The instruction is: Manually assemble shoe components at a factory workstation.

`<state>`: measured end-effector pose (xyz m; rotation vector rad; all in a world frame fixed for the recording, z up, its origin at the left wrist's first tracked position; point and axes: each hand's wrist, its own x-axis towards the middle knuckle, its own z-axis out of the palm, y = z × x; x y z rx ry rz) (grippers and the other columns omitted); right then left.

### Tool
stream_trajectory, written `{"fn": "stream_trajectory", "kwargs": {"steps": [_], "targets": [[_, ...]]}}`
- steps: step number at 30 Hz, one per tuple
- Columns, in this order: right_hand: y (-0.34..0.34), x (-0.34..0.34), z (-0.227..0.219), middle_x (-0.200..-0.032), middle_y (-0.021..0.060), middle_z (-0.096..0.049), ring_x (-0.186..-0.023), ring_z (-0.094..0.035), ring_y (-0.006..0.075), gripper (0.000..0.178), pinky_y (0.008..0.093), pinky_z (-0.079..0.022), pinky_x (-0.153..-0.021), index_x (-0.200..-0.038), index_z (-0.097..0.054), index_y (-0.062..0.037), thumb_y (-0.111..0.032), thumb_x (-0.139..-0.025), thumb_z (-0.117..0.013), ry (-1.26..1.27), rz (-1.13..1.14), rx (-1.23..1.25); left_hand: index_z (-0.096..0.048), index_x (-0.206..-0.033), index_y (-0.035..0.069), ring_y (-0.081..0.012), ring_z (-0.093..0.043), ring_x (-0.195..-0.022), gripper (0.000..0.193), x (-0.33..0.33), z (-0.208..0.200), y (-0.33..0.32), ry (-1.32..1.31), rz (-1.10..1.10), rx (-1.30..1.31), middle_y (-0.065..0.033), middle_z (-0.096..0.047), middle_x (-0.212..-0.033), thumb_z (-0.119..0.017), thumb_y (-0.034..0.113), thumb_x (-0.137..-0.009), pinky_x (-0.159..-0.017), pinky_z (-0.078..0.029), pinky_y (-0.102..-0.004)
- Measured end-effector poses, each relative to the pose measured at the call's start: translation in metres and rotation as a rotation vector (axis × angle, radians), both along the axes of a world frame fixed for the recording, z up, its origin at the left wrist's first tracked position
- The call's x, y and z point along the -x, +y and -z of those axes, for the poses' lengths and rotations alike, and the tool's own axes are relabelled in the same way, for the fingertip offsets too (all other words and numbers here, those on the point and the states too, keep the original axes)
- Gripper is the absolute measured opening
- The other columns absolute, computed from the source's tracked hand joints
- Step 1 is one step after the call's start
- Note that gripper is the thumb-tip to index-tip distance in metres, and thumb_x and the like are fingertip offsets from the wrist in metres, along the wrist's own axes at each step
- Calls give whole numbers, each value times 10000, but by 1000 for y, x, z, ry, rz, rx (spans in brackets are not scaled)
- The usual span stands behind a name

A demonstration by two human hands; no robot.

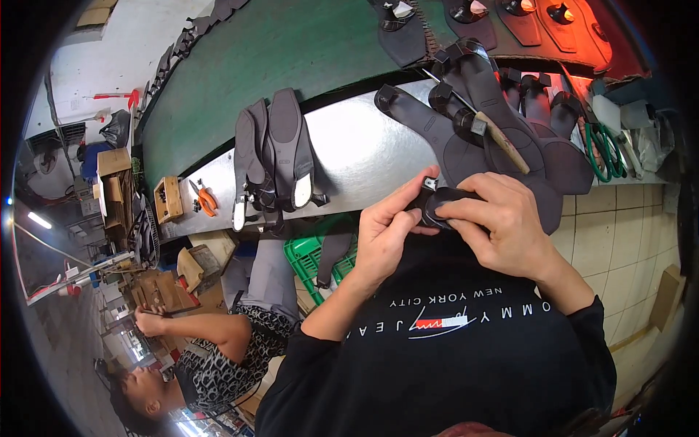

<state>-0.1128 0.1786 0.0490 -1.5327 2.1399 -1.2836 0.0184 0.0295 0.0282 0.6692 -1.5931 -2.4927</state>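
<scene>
Close to my chest, both hands pinch a small black sandal strap (439, 206) with a shiny silvery patch at its upper end. My left hand (384, 231) grips it from the left, thumb and fingers closed. From the right, my right hand (501, 222) presses thumb and fingertips onto its curved part. Much of the piece is hidden by my fingers, and I cannot tell whether a sole is attached. Just beyond my hands, several dark sandals (466, 156) overlap in a pile. A wooden-handled tool (504, 143) lies across them.
Left on the metal bench (353, 146) are more sandals (291, 138), orange-handled pliers (207, 198) and a wooden box (168, 199). Green-handled scissors (603, 149) lie right. A green conveyor belt (291, 47) runs behind. A green crate (306, 255) sits below; a co-worker (226, 357) is at left.
</scene>
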Motion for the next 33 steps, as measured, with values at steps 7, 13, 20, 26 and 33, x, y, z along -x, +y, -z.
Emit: {"fn": "stream_trajectory", "kwargs": {"steps": [7, 13, 20, 26, 33], "targets": [[-2, 7, -3, -867, 94, -562, -773, -579, 268, 253, 361, -444, -676, -887, -690, -98, -52, -639, -705, 29, -137, -39, -551, -1247, 16, -138, -612, -988, 474, 2, 3, -7, -18, -14, 11, -124, -557, -1262, -502, -105, -791, -685, -564, -228], [-1, -1, -1, -836, 83, -536, -773, -575, 270, 291, 376, -446, -655, -893, -632, -123, -113, -626, -747, -160, -80, -109, -588, -1196, -4, -105, -620, -916, 425, 6, 3, -7, -11, -78, 50, -113, -602, -1200, -509, -89, -787, -655, -555, -216], [-3, -7, 10, -799, 50, -521, -694, -559, 242, 240, 363, -437, -593, -822, -628, -125, -133, -620, -758, -141, 10, -57, -600, -1177, -9, -101, -626, -892, 411, 9, -1, -6, -36, -101, 40, -113, -606, -1192, -513, -86, -782, -646, -558, -216], [-2, -11, 13, -814, 66, -539, -698, -568, 251, 214, 357, -440, -592, -806, -639, -130, -138, -624, -752, -15, 41, 26, -570, -1217, 9, -123, -644, -863, 450, 9, -3, -15, -107, -54, -138, -127, -577, -1231, -505, -76, -780, -635, -574, -228], [1, -11, 1, -830, 106, -592, -715, -598, 276, 248, 354, -474, -635, -893, -659, -66, -47, -654, -720, -33, -7, 53, -180, -1471, 115, -193, -594, -1026, 635, 8, -2, -7, 24, -65, -203, -198, -369, -1417, -461, 119, -902, -596, -593, -276]]}}
